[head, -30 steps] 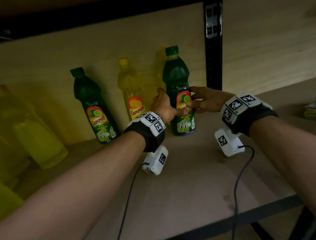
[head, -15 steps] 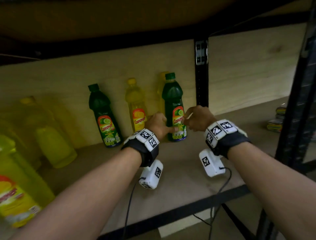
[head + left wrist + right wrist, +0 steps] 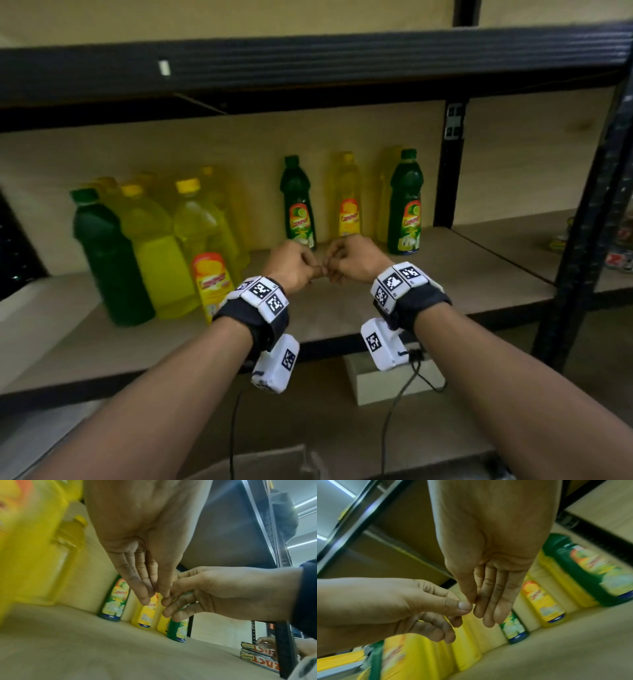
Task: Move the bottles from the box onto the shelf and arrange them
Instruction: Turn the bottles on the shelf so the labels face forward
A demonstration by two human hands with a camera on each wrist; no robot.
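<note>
**Bottles on the shelf**

A cluster of bottles [image 3: 161, 246] is standing at the left of the shelf [image 3: 462, 270]. Three more [image 3: 347, 198] are lining up along the back board to its right (a fourth is hiding behind the last). Both hands [image 3: 325, 267] are meeting in front of them.

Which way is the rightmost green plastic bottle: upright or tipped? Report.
Upright: the rightmost green plastic bottle stands on its base on the wooden shelf, cap up.

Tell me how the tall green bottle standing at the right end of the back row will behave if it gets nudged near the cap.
The tall green plastic bottle is narrow-based and high, so it would probably tip rather than slide. It looks full, so likely heavy for its size. Its smooth plastic may be slippery.
</note>
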